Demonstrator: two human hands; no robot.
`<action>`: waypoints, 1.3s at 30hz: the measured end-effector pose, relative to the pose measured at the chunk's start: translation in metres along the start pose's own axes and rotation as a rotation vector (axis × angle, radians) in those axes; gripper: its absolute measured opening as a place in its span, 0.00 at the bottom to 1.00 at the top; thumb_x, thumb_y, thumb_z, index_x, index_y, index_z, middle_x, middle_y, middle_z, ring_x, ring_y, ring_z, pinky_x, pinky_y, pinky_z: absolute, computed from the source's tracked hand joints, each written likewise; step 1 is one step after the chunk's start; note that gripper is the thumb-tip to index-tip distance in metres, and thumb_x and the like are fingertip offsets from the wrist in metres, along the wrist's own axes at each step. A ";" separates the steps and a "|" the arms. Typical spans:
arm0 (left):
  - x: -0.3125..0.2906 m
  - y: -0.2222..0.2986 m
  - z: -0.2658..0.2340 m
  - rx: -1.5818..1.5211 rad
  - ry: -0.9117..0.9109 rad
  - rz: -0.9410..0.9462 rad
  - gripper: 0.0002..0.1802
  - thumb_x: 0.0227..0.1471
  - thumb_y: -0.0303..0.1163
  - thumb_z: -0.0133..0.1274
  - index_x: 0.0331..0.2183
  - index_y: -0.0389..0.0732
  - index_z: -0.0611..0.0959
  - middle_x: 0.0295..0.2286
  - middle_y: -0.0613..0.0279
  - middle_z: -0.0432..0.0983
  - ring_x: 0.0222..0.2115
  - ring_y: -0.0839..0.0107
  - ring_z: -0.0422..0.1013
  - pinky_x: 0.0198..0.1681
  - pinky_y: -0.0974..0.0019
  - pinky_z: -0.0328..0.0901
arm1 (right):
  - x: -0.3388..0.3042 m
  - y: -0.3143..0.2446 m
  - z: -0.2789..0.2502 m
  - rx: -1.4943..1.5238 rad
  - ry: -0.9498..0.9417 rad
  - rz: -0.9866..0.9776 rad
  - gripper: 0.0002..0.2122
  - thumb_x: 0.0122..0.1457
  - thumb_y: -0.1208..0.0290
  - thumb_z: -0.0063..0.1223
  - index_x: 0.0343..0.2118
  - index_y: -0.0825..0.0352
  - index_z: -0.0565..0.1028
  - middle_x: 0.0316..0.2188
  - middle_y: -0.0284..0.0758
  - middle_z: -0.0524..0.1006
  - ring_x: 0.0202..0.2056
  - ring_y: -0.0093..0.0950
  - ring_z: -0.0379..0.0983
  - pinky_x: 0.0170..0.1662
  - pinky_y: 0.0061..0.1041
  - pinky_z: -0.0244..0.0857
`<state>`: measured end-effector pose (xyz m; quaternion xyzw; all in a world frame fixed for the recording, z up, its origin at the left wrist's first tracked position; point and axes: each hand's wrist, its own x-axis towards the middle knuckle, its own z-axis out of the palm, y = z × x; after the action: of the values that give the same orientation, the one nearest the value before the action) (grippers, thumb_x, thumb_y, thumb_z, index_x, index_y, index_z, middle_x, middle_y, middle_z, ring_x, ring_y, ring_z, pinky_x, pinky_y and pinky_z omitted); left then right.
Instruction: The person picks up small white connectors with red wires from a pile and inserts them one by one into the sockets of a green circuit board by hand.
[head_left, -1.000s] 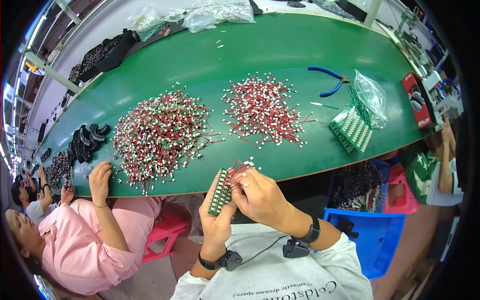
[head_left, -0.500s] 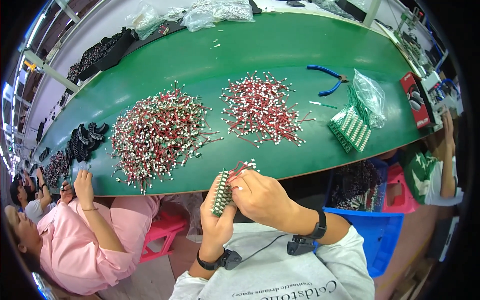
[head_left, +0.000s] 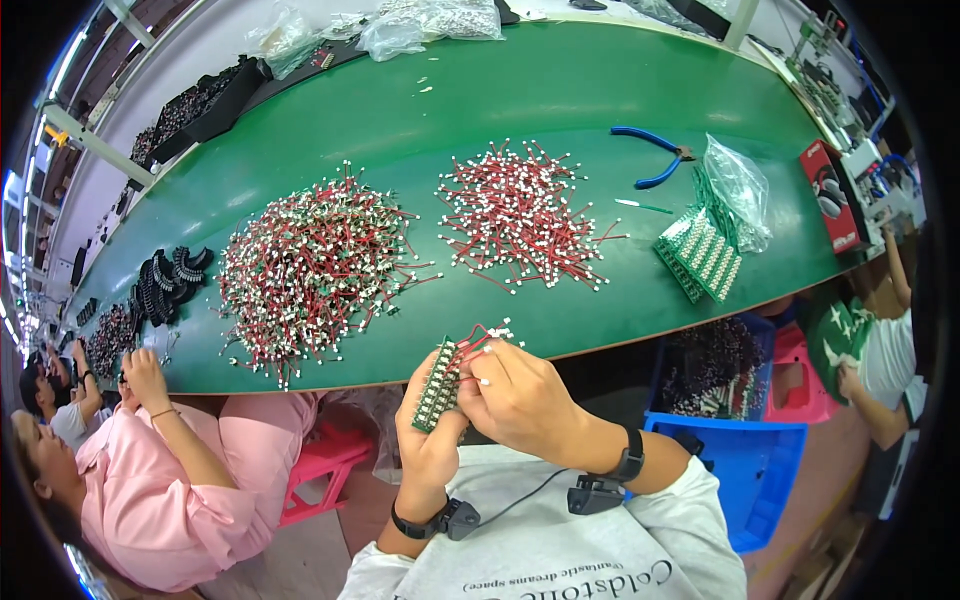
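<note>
My left hand (head_left: 424, 440) is closed round a green circuit board panel (head_left: 437, 388) with rows of small white parts, held tilted over the table's front edge. At the panel's right side, my right hand (head_left: 525, 395) pinches red wires with white plug ends (head_left: 492, 332), some of which stick out above its fingers. The wires reach the panel's upper edge; whether they are joined there is hard to see. Beyond my hands lies a pile of red wires with white plugs (head_left: 525, 215). A larger pile of small boards with red wires (head_left: 310, 270) is to its left.
Blue-handled cutters (head_left: 650, 158), a thin white-and-green tool (head_left: 643, 206), stacked board panels (head_left: 700, 255) and a clear plastic bag (head_left: 738, 190) lie right. A red box (head_left: 832, 200) stands beyond. Blue bins (head_left: 735, 475) sit below. A person in pink (head_left: 180, 480) works at left.
The panel in my left hand has turned slightly, showing more of its face. My right hand stays beside it with the red wires. The person at left has moved their hands.
</note>
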<state>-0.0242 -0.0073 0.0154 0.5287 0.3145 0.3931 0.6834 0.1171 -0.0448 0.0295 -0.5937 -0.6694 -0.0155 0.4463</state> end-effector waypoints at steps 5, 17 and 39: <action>0.003 0.004 0.003 -0.098 0.039 -0.048 0.33 0.46 0.14 0.43 0.57 0.26 0.66 0.44 0.58 0.75 0.39 0.79 0.71 0.40 0.77 0.66 | 0.000 0.001 -0.002 0.063 0.020 0.046 0.09 0.45 0.80 0.59 0.28 0.70 0.70 0.23 0.37 0.70 0.22 0.34 0.70 0.25 0.30 0.68; 0.004 -0.005 -0.004 0.259 -0.063 0.110 0.31 0.43 0.13 0.44 0.53 0.26 0.70 0.50 0.50 0.69 0.49 0.66 0.67 0.55 0.65 0.61 | 0.001 -0.001 -0.008 -0.091 -0.086 -0.028 0.07 0.47 0.79 0.58 0.28 0.69 0.71 0.25 0.37 0.71 0.27 0.33 0.72 0.29 0.30 0.70; 0.005 0.000 0.006 -0.030 0.000 -0.047 0.35 0.42 0.15 0.42 0.57 0.27 0.67 0.46 0.57 0.74 0.43 0.75 0.71 0.47 0.74 0.64 | -0.003 0.013 -0.007 0.122 -0.012 0.068 0.09 0.47 0.82 0.59 0.32 0.70 0.72 0.30 0.39 0.73 0.28 0.34 0.74 0.30 0.28 0.71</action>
<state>-0.0164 -0.0060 0.0164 0.5109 0.3209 0.3818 0.7001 0.1309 -0.0475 0.0249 -0.5878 -0.6512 0.0443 0.4779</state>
